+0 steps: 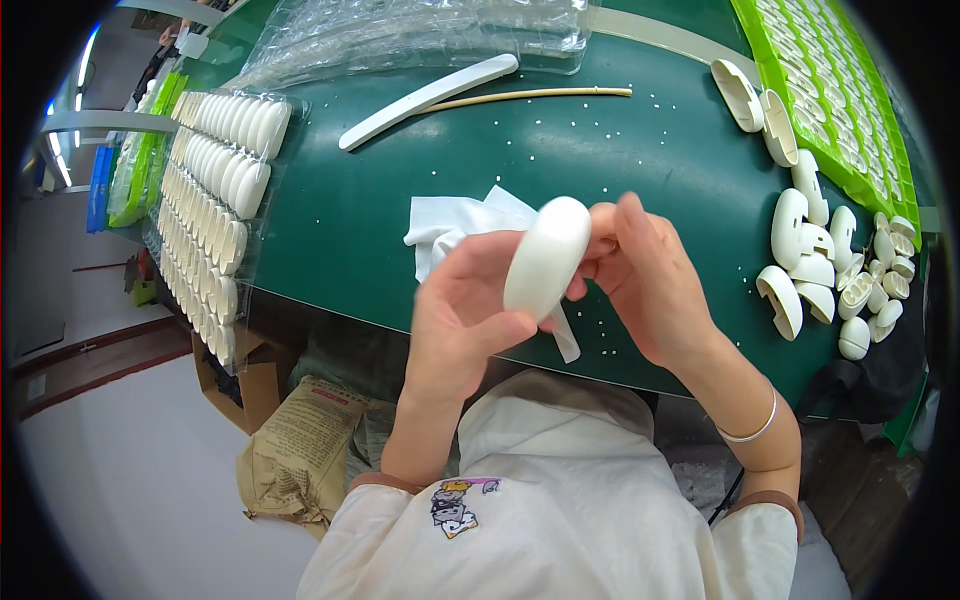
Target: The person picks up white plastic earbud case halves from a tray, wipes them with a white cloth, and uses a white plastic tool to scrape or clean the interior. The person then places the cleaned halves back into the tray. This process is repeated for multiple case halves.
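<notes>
Head view looks down on a dark green worktop (600,170), with both hands raised over its near edge at the centre. The left hand (462,310) grasps a smooth white oval plastic shell (547,258), thumb pressed along its lower edge and fingers curled behind it. The right hand (645,275) meets the shell from 3 o'clock, its fingertips (600,235) touching the shell's right side and closed against it. Just behind the shell, toward 10 o'clock, a crumpled white cloth (455,225) lies on the worktop, partly hidden by the left hand.

At 9 o'clock a clear tray of white oval shells (215,200) stands in tight rows, overhanging the worktop's left edge. At 12 o'clock lie a long white plastic strip (428,100) and, just beside it, a thin wooden stick (540,95), with clear blister trays (420,35) behind them. At 3 o'clock a loose heap of white plastic half-shells (825,270) rests on the worktop, and at 1 to 2 o'clock a green tray (850,110) holds many small pale parts. A silver bangle (755,430) circles the right wrist.
</notes>
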### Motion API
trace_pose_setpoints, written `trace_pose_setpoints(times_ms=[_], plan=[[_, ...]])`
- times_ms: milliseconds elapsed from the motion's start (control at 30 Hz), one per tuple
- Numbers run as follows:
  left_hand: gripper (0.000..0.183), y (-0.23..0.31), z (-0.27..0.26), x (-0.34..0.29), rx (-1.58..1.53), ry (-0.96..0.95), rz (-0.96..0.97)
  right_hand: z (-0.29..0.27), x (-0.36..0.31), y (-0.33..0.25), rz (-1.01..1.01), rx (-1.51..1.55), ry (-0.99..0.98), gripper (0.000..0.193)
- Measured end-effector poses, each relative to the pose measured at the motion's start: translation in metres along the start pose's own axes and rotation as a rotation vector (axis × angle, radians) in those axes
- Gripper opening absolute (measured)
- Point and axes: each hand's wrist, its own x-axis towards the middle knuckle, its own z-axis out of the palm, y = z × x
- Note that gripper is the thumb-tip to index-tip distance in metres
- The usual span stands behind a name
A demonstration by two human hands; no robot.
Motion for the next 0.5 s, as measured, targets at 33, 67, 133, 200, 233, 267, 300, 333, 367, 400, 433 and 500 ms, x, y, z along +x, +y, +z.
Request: trace_pose_setpoints(times_ms=[33,67,133,200,233,267,300,333,367,400,433,500], plan=[[0.053,-0.001,-0.001,0.000,0.075,0.068,0.115,0.001,0.000,0.003,-0.087,-0.046,0.007,0.033],[0.053,-0.002,-0.004,-0.002,0.134,0.068,0.206,-0.001,-0.004,-0.007,0.040,-0.134,-0.049,0.020],[0.056,-0.001,-0.013,-0.005,0.257,0.078,0.393,0.002,-0.003,-0.004,-0.147,-0.248,-0.143,0.018],[0.056,0.006,-0.014,-0.004,0.395,0.000,0.539,0.005,-0.001,-0.005,-0.202,-0.260,-0.155,0.024],[0.056,0.010,-0.014,-0.003,0.477,-0.001,0.623,0.006,0.000,-0.006,-0.229,-0.267,-0.160,0.028],[0.056,0.012,-0.015,-0.003,0.560,-0.001,0.706,0.007,-0.001,-0.007,-0.180,-0.210,-0.161,0.031],[0.058,0.016,-0.017,-0.003,0.654,0.022,0.748,0.009,-0.001,-0.008,-0.128,-0.151,-0.164,0.035],[0.059,0.017,-0.016,-0.003,0.666,0.011,0.766,0.010,-0.001,-0.009,-0.076,-0.092,-0.165,0.038],[0.059,0.019,-0.015,-0.002,0.678,-0.002,0.784,0.009,0.000,-0.009,-0.063,-0.073,-0.184,0.040],[0.060,0.021,-0.015,-0.002,0.694,-0.014,0.806,0.008,0.000,-0.007,-0.053,-0.055,-0.207,0.041],[0.059,0.020,-0.013,-0.002,0.668,0.011,0.782,0.006,0.001,-0.005,-0.042,-0.036,-0.229,0.042],[0.056,0.019,-0.010,-0.003,0.616,0.061,0.735,0.006,0.001,-0.005,0.006,-0.007,-0.209,0.043]])
